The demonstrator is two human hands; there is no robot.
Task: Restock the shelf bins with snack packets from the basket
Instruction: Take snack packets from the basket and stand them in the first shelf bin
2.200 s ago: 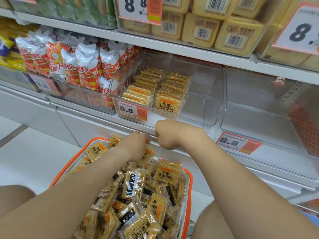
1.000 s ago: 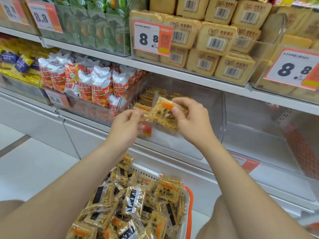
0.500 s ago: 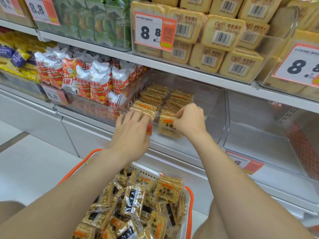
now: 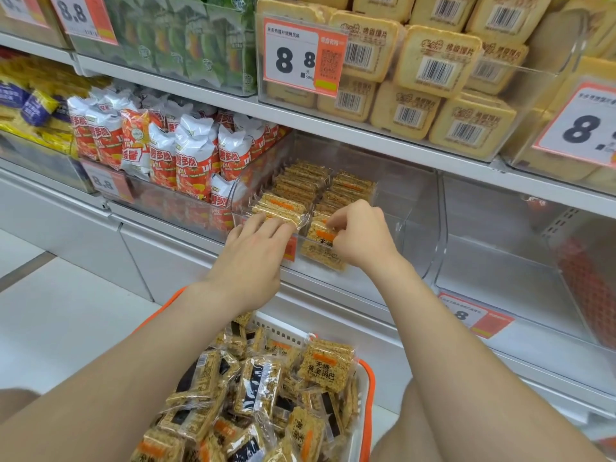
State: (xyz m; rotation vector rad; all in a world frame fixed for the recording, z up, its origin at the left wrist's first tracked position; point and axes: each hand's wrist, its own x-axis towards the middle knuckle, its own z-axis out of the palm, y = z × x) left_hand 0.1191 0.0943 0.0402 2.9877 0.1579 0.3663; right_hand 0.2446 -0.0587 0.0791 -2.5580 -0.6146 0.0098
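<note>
My right hand (image 4: 361, 238) pinches a packet (image 4: 320, 253) at the front edge of the bin (image 4: 415, 208) (left hand (image 4: 253, 258), fingers straight, touches the neighbouring row (image 4: 280, 207)).

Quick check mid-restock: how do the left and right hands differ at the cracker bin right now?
Fingers: the left hand has them straight; the right hand has them curled in a pinch. Contact: the left hand touches the left row's front packet; the right hand pinches the right row's front packet. Both are at the front of the same clear bin, above the basket.
</note>
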